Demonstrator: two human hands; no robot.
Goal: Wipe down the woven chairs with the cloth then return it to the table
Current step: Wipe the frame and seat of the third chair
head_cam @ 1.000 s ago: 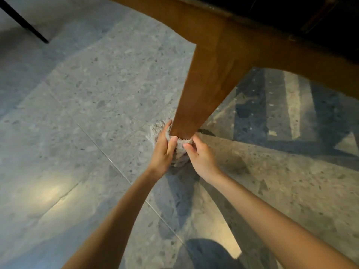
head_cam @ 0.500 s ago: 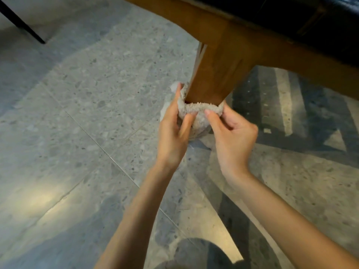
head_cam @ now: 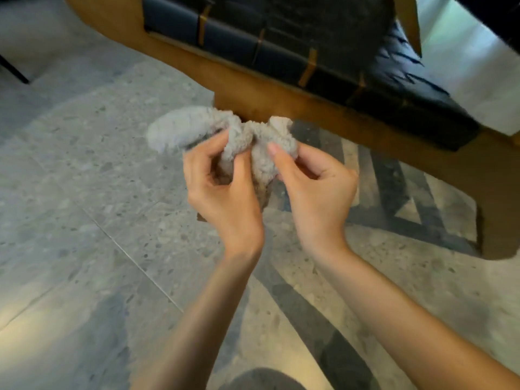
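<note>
We log the cloth (head_cam: 183, 130): pale grey, fluffy, bunched into a twisted wad, with one rounded lobe sticking out to the left. It is off the floor, pinched between the left hand (head_cam: 222, 190) and the right hand (head_cam: 315, 187). It sits just in front of the seat rail of the woven chair (head_cam: 281, 99); contact unclear. The chair has a tan wood frame and a black woven seat.

light: we see soft daylight, brightest at 1 o'clock | glare: warm sheen on the floor (head_cam: 56, 305) at 8 o'clock | shadows: dark banded stripes toward 4 o'clock | blur: we find the chair (head_cam: 309, 60) smeared (cloth (head_cam: 183, 130) edge soft too) | edges: wide-angle bending at corners
</note>
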